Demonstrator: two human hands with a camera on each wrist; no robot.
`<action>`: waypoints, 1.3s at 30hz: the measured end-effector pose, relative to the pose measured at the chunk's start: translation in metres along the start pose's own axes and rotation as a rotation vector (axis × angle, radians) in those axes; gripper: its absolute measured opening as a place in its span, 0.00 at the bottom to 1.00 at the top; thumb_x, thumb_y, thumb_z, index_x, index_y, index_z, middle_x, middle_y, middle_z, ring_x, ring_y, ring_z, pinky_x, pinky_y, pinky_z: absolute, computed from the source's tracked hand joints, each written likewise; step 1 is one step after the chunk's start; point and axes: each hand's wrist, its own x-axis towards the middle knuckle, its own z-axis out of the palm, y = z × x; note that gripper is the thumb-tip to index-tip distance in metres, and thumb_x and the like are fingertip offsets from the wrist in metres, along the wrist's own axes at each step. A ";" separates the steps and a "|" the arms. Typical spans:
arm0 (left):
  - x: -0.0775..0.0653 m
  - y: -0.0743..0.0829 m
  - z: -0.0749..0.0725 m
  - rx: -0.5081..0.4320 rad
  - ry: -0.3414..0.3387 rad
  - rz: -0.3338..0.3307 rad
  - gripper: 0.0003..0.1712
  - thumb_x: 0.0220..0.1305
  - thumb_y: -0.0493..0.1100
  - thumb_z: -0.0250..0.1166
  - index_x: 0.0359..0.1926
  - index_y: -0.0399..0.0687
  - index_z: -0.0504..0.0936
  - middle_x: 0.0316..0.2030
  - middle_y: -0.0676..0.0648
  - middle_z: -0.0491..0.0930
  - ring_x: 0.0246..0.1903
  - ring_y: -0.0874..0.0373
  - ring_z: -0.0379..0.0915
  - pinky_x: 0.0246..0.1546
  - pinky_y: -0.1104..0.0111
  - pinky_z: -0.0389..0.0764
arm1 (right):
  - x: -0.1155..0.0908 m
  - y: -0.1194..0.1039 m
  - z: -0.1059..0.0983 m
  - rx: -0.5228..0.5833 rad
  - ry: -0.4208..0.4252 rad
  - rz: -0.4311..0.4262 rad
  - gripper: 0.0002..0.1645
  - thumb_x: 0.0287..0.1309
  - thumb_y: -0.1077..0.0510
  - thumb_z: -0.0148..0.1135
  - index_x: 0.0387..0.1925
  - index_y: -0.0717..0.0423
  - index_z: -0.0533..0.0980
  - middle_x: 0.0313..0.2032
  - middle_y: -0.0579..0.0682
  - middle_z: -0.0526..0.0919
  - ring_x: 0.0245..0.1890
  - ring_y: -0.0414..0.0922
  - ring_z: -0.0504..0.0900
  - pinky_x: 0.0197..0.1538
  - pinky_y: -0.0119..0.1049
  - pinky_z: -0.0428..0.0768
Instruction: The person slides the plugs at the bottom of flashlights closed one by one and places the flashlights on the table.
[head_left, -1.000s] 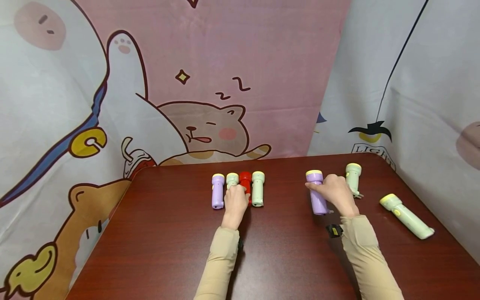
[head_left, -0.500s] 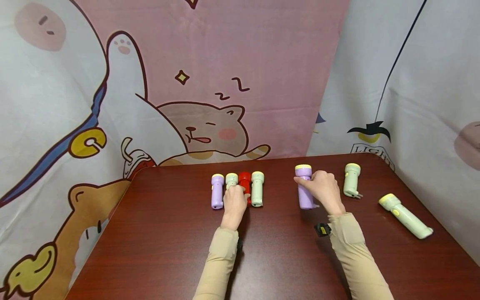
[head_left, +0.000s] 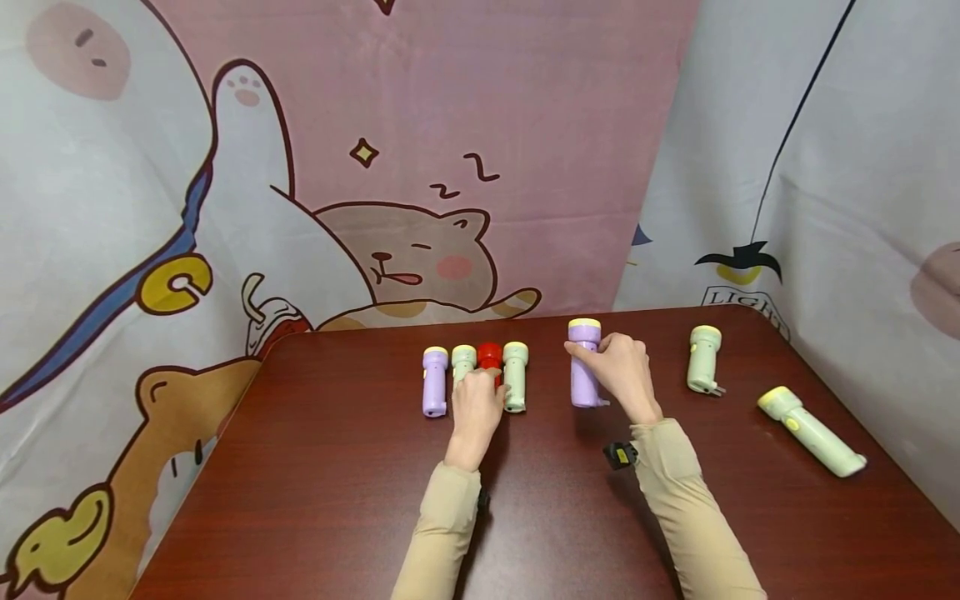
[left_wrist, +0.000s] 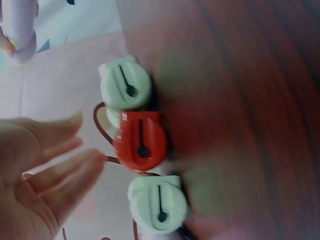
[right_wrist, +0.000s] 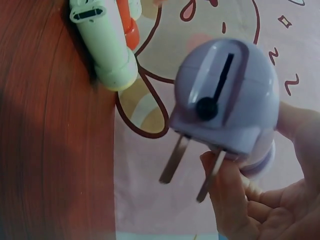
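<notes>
My right hand grips a purple flashlight with a yellow rim, raised over the table. Two metal plug prongs stick out from its tail in the right wrist view. Just in front of a row of flashlights is my left hand, its thumb and fingers parted and holding nothing. From left to right the row has a purple flashlight, a light green flashlight, a red flashlight and another light green flashlight. My left hand partly hides the middle two.
Two more light green flashlights lie at the right: one near the back with prongs out, another slanted near the right edge. The dark red-brown table ends at a cartoon-printed cloth behind it.
My right hand has carried the purple flashlight leftward, toward the row. My left hand has drawn back slightly from the row and shifted a little to the right.
</notes>
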 end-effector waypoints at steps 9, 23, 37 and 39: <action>-0.004 0.024 -0.010 -0.113 0.022 0.332 0.25 0.46 0.52 0.71 0.46 0.46 0.82 0.38 0.48 0.85 0.34 0.57 0.82 0.33 0.68 0.80 | 0.002 -0.009 0.008 0.013 0.045 -0.002 0.36 0.43 0.31 0.61 0.25 0.64 0.76 0.24 0.57 0.81 0.21 0.47 0.77 0.20 0.31 0.70; -0.015 0.049 -0.010 -0.046 0.060 0.388 0.32 0.44 0.57 0.71 0.50 0.46 0.79 0.36 0.51 0.85 0.29 0.59 0.81 0.27 0.71 0.79 | 0.001 -0.013 0.019 0.017 0.063 -0.027 0.34 0.43 0.31 0.61 0.16 0.60 0.73 0.13 0.49 0.72 0.17 0.44 0.70 0.19 0.32 0.67; -0.018 0.055 -0.003 -0.034 0.137 0.369 0.31 0.43 0.53 0.73 0.49 0.44 0.78 0.37 0.50 0.85 0.31 0.58 0.82 0.29 0.70 0.80 | -0.001 -0.017 0.021 0.017 0.055 -0.022 0.33 0.43 0.31 0.62 0.12 0.57 0.70 0.10 0.46 0.68 0.16 0.43 0.69 0.19 0.33 0.66; -0.017 0.055 -0.003 -0.037 0.144 0.378 0.31 0.44 0.52 0.73 0.49 0.44 0.78 0.37 0.50 0.85 0.32 0.59 0.82 0.31 0.71 0.80 | -0.002 -0.018 0.021 0.020 0.051 -0.019 0.33 0.43 0.31 0.62 0.12 0.57 0.70 0.10 0.46 0.67 0.16 0.43 0.68 0.18 0.33 0.66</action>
